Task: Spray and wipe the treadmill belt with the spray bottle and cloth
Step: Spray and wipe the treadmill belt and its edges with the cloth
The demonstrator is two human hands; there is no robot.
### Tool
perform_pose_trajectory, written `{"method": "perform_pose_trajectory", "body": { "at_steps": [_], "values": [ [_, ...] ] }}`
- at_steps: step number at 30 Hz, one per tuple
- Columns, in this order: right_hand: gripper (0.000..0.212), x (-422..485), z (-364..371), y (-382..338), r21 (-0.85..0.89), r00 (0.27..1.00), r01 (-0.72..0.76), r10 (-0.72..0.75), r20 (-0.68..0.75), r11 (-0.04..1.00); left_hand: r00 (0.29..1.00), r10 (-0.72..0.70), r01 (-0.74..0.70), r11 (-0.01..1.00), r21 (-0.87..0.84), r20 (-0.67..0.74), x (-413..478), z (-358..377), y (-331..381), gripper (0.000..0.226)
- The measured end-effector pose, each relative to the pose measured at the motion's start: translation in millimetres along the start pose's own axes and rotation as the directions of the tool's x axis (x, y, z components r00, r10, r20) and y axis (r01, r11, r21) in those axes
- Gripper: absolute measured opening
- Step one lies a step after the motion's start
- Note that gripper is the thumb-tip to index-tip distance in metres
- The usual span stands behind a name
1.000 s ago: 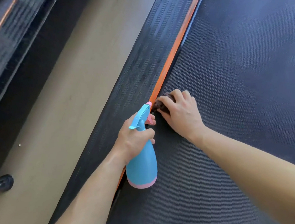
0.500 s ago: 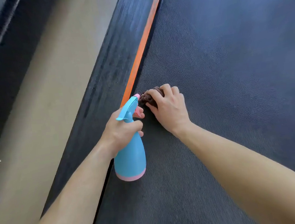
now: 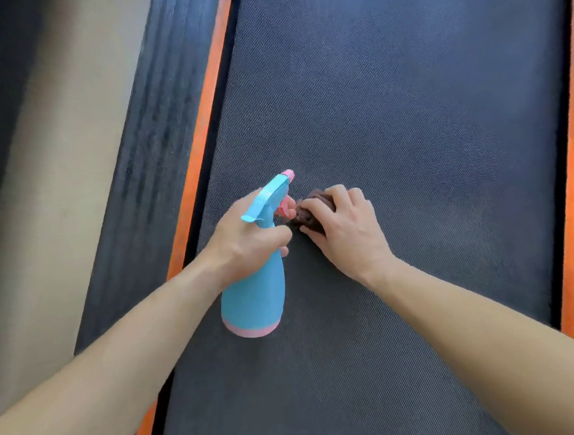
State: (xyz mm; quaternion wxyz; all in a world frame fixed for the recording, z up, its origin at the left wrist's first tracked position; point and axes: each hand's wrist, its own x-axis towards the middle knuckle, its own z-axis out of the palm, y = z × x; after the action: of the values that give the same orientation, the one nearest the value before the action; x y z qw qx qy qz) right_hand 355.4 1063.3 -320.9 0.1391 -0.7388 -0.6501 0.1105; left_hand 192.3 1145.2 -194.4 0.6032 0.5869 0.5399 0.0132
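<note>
Curled round the neck of the blue spray bottle (image 3: 254, 299), the left hand (image 3: 245, 234) holds it nearly upright just above the treadmill belt (image 3: 407, 105), a finger hooked over the pink trigger (image 3: 286, 210) and the nozzle aimed up the belt. Just to its right, the right hand (image 3: 344, 226) clutches the bunched dark brown cloth (image 3: 307, 215) and presses it down on the belt, the fingers bent over the wad.

A second ago both hands were working hard against the left orange strip (image 3: 203, 127). Now they sit further in on the belt, clear of that edge, and the cloth has come with them. The left edge looks dealt with, and the wiping seems to be moving across towards the middle.

Further off, a broad stretch of belt runs out to the right orange strip (image 3: 573, 126), and I judge most of it is yet to be sprayed and wiped. Left of the belt lie the dark side rail (image 3: 145, 142) and the tan floor (image 3: 51, 167).
</note>
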Motion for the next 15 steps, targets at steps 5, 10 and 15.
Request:
{"method": "perform_pose_trajectory", "body": {
  "at_steps": [5, 10, 15],
  "values": [
    [0.038, -7, -4, 27, 0.01, 0.98, 0.192, -0.191, -0.055, 0.981, 0.999, 0.046, -0.046, 0.997, 0.062, 0.005, 17, 12, 4, 0.049],
    [0.042, -11, -16, 59, 0.01, 0.97, 0.242, -0.242, -0.035, 0.97, 0.991, 0.121, -0.126, 0.987, 0.103, 0.061, 32, 32, 6, 0.035],
    [0.041, -44, -28, 76, 0.01, 0.989, 0.149, -0.149, -0.014, 0.989, 0.984, 0.082, -0.11, 0.977, 0.182, 0.157, 27, 56, 12, 0.045]
  ]
}}
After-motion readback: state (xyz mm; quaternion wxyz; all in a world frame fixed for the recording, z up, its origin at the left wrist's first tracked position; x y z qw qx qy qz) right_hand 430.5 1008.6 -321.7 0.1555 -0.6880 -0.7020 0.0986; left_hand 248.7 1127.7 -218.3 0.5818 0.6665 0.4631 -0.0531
